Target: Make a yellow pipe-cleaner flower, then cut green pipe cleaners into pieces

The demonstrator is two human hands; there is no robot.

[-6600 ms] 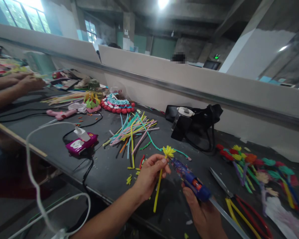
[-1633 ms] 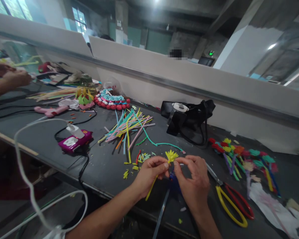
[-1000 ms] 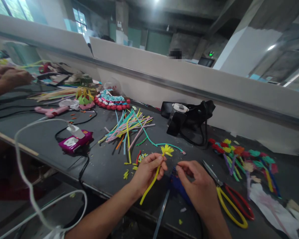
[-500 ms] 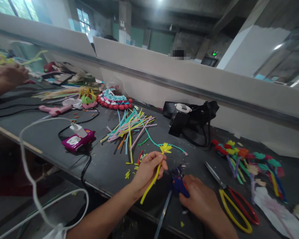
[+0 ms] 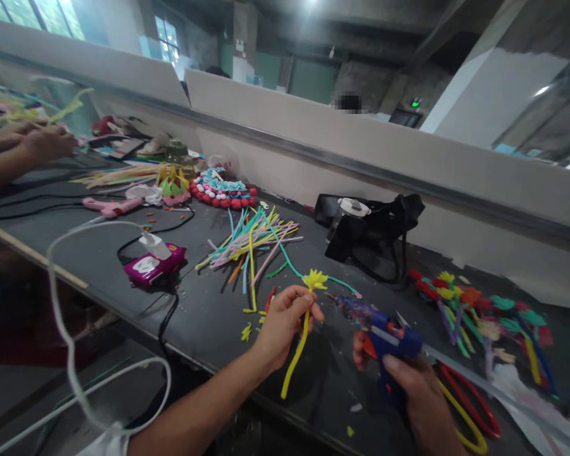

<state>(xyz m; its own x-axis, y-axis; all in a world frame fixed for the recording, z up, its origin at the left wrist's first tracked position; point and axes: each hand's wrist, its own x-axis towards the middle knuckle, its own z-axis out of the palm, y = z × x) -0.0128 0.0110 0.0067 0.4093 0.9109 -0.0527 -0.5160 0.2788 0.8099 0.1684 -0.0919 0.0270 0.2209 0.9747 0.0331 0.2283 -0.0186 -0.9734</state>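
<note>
My left hand pinches a yellow pipe-cleaner flower just below its head, and its stem hangs down past my palm. In my right hand is a blue glue gun, gripped by the handle with fingers near the orange trigger. Its nozzle points left toward the flower, a short way apart from it. A clear glue stick sticks out of the gun's back. Beneath the gun and my right hand lie scissors with red and yellow handles, partly covered.
Loose pipe cleaners lie in a pile mid-table. Finished flowers are at the right. A purple power strip with a white cable stands at left, near a pink glue gun. A black bag rests by the partition. Another person's hands work far left.
My right hand has lifted the glue gun off the table and turned its nozzle toward the flower. My left hand keeps the flower in nearly the same spot.
</note>
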